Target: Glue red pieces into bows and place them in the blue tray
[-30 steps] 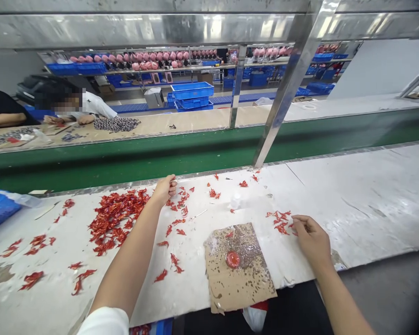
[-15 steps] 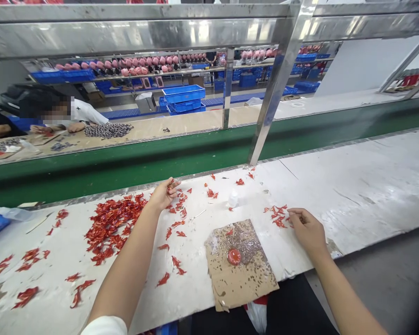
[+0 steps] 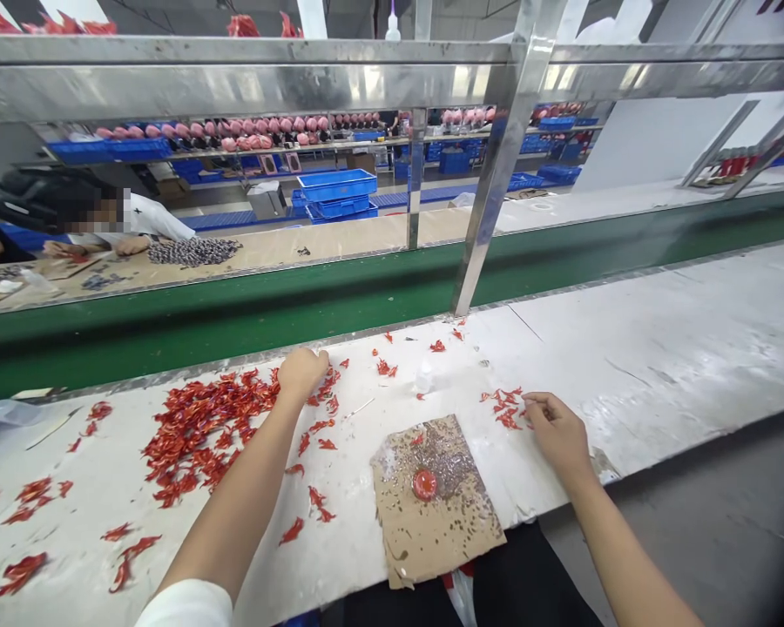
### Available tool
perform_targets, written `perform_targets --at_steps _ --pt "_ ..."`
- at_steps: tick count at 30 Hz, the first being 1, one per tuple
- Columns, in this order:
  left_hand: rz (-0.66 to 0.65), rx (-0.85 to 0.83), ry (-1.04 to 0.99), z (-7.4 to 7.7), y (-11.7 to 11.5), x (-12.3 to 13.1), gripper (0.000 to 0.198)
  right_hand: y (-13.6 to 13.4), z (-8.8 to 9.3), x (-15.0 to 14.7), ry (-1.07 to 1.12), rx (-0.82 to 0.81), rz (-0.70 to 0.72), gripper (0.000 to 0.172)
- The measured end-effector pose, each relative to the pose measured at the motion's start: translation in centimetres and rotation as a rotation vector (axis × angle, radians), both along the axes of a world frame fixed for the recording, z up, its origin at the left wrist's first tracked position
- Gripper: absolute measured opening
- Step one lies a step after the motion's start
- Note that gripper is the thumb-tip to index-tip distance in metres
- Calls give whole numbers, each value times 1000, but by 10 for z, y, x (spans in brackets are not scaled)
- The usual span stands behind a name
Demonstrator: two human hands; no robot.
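My left hand (image 3: 302,373) reaches over the right edge of a heap of small red, pointed, leaf-like pieces (image 3: 202,431). Its back faces me and hides most of the fingers and anything in them. Thumb and fingers of my right hand (image 3: 557,431) are pinched together at a loose group of red pieces (image 3: 506,407), with a small red piece at the fingertips. Between the hands lies a stained, wet-looking cardboard sheet (image 3: 441,531), bearing a round red cap-like dish (image 3: 424,484) and one red piece. Beyond it stands a small translucent bottle (image 3: 424,376).
Scattered red pieces (image 3: 23,575) lie left on the white table (image 3: 659,374). A thin white stick (image 3: 359,407) is near the middle. A steel post (image 3: 487,200) rises at the back edge, by a green strip (image 3: 235,309). Across it, a person (image 3: 160,218) leans over another table.
My left hand has turned over, from fingers showing to its back upward, and lowered toward the red pieces. My right hand stays by its group. The camera view has shifted slightly.
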State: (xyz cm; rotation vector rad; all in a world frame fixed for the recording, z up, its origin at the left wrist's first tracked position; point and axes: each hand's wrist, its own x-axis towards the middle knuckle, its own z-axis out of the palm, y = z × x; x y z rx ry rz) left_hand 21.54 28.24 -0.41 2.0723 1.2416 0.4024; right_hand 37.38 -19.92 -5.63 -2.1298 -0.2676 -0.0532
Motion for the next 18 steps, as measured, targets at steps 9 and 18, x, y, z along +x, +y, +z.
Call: perform_targets --at_steps 9,18 --pt "-69 93 92 4 -4 21 29 -2 0 1 11 35 16 31" --pt "32 -144 -395 46 -52 -48 28 -4 11 -8 3 64 3 31"
